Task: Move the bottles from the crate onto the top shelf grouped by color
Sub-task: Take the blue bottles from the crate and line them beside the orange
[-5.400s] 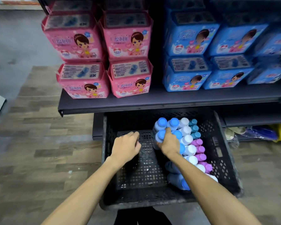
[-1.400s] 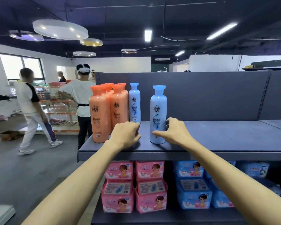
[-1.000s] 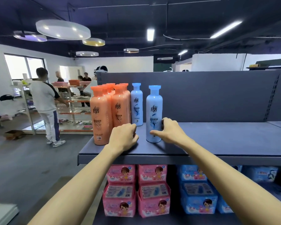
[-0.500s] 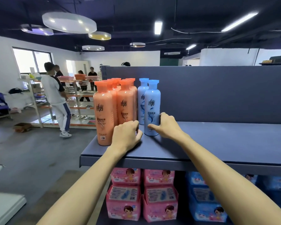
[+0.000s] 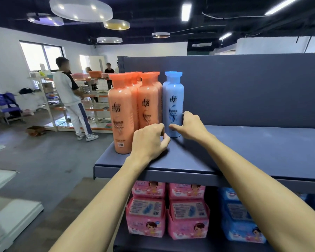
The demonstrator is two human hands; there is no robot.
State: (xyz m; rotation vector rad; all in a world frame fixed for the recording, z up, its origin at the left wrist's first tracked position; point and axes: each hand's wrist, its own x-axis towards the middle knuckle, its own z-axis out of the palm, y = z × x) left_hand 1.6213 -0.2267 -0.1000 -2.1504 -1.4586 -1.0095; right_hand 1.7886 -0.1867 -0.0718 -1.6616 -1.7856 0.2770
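A light blue bottle (image 5: pixel 173 99) stands upright on the grey top shelf (image 5: pixel 244 148), right beside several orange bottles (image 5: pixel 123 113). A second blue bottle is almost wholly hidden behind it. My right hand (image 5: pixel 189 126) is wrapped around the lower part of the front blue bottle, thumb in front and fingers on its right side. My left hand (image 5: pixel 148 140) rests on the shelf in front of the orange bottles with its fingers curled and nothing in it. The crate is out of view.
The shelf's grey back panel (image 5: pixel 244 88) rises behind the bottles. Pink packs (image 5: pixel 167 211) and blue packs (image 5: pixel 240 219) fill the shelf below. A person (image 5: pixel 71 99) stands by white racks across the grey floor at the left.
The front blue bottle has slid back and left under my right hand, and stands directly in front of the other blue one, against the orange group. My left hand stayed on the shelf.
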